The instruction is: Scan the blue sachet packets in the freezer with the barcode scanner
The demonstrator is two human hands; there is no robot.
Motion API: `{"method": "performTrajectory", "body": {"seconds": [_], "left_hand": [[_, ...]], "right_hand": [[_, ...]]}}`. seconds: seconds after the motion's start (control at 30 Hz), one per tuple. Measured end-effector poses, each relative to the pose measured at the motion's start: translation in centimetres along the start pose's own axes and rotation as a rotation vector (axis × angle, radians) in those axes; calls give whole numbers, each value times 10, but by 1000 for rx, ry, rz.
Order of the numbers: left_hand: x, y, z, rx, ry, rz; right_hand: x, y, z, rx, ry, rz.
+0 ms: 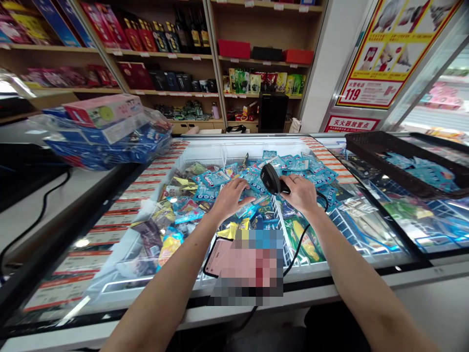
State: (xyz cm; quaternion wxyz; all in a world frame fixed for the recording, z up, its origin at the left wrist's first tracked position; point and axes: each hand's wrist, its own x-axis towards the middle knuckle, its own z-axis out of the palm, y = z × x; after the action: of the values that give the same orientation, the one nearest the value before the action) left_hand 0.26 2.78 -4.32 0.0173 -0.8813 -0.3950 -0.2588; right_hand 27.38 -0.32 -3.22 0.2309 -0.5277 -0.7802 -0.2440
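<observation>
My right hand (301, 192) grips a black corded barcode scanner (270, 179), its head turned to the left. Close by, my left hand (231, 199) is over blue packets, thumb and fingers apart; whether the fingertips touch a packet I cannot tell. Many small blue packets (296, 165) lie in a loose pile around and beyond both hands, on the glass top of a chest freezer (120, 286). From the scanner, a black cable (302, 238) runs down past my right forearm to the front edge.
A phone (216, 258) lies near the front edge, partly blurred out. To the left are stacked boxes in clear plastic (110, 124). A dark tray (399, 166) with blue packets stands on the right. Stocked shelves (164, 53) line the back.
</observation>
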Motion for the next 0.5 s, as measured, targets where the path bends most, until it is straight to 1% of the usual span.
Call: {"method": "performTrajectory", "body": {"seconds": [0.23,0.33,0.43,0.5], "left_hand": [[0,-5,1,-109,-94,-65],[0,-8,3,-122,-54,-100],[0,-10,6,-73,9,-143],[1,-10,8,-40,-13,-156]], "right_hand": [[0,-1,-1,-2,-13,18],[1,-1,-1,-5,-15,15],[1,-1,0,1,-5,20],[0,0,0,7,4,24]]}}
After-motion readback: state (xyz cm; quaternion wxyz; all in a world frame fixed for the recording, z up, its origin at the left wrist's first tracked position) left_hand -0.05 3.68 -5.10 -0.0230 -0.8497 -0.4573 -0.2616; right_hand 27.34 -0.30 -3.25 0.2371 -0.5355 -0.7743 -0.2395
